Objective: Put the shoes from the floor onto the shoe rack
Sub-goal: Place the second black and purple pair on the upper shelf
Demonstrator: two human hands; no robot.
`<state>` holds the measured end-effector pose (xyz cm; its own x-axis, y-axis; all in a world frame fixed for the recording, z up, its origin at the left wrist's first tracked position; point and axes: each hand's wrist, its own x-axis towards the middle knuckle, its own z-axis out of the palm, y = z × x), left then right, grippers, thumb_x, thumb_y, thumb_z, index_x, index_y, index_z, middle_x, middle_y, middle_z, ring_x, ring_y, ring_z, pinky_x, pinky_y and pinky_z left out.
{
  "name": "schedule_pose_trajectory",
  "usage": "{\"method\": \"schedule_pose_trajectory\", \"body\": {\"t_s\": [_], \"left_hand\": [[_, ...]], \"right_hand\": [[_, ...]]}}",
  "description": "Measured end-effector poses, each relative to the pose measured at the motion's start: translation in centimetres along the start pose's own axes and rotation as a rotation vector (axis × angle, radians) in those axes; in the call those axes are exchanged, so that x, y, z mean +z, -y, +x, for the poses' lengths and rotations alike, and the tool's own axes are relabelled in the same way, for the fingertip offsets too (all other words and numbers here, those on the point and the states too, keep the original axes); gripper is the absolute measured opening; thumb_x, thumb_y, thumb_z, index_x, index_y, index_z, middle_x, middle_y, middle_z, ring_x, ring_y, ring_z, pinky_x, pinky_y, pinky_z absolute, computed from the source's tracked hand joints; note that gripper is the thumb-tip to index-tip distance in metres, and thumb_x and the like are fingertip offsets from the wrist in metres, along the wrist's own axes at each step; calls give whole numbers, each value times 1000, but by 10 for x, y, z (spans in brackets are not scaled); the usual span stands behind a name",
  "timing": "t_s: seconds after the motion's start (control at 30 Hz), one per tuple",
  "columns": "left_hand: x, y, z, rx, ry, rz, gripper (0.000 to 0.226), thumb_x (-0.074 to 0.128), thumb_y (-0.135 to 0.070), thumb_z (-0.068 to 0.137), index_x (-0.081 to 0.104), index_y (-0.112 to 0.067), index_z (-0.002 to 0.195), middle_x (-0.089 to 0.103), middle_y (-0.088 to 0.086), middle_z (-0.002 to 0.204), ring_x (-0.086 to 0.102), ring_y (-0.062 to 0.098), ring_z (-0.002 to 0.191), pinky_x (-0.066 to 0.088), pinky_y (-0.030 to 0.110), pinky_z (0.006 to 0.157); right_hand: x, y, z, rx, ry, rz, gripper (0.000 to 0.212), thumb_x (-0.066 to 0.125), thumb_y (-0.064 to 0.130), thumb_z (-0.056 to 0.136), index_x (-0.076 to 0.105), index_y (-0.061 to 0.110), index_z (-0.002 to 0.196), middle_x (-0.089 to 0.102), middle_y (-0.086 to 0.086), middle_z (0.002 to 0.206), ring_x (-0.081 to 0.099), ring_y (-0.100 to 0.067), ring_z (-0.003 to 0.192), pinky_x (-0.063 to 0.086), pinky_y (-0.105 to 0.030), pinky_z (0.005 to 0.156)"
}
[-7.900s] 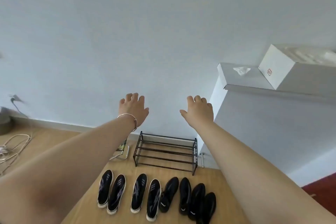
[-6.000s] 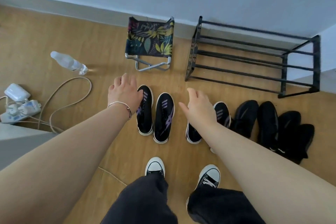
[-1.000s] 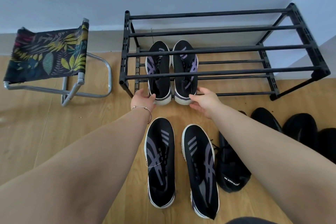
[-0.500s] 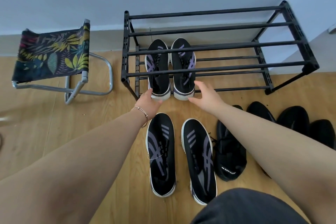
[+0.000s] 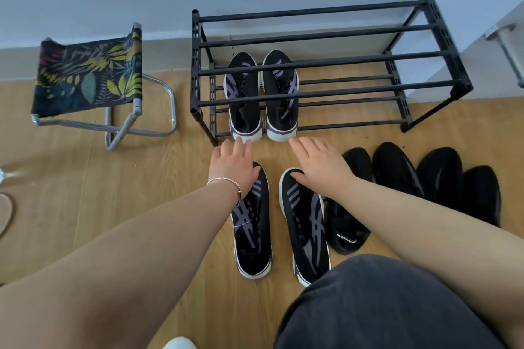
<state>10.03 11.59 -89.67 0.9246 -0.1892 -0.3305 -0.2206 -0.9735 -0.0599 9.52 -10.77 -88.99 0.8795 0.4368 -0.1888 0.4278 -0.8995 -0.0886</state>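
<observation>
Fingers of both hands are spread and hold nothing: left hand and right hand hover over the floor pair. Another pair sits on the rack.

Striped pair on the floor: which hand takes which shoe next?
Both: left hand is over the left shoe, right hand over the right shoe. Both open.

Landmark: shoe rack, against the wall. One pair of shoes on its lower shelf, left end. Folding stool left of rack. Second pair on floor in front; four more shoes right of those.
</observation>
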Motion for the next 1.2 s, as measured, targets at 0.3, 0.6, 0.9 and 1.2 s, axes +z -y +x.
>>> {"method": "schedule_pose_trajectory", "body": {"t_s": [0.3,0.6,0.9,1.2], "left_hand": [[33,-14,-48,-170,145,-124,64,38,-51,99,28,-13,149,40,11,150,45,34,128,46,43,98],[76,-33,-92,-461,314,-359,65,39,-50,100,25,-12,150,46,14,140,46,35,123,48,45,94],[94,-40,-101,-681,315,-792,47,44,-30,103,40,-4,142,47,20,141,54,42,120,46,46,96],[100,-26,-107,-728,342,-1050,48,61,-22,97,48,-5,140,67,11,123,62,27,102,46,32,82]], "right_hand": [[14,-10,-60,70,91,72,81,58,52,93,28,8,154,51,-12,144,51,-31,128,49,-43,102],[63,6,-125,118,97,142,74,55,50,96,35,7,152,57,-10,127,54,-27,110,54,-36,84],[87,31,-132,408,231,393,60,47,47,101,41,10,148,62,-6,124,49,-25,118,48,-36,96],[77,36,-110,629,339,527,45,60,42,97,48,17,132,61,-15,116,56,-33,108,52,-43,88]]}}
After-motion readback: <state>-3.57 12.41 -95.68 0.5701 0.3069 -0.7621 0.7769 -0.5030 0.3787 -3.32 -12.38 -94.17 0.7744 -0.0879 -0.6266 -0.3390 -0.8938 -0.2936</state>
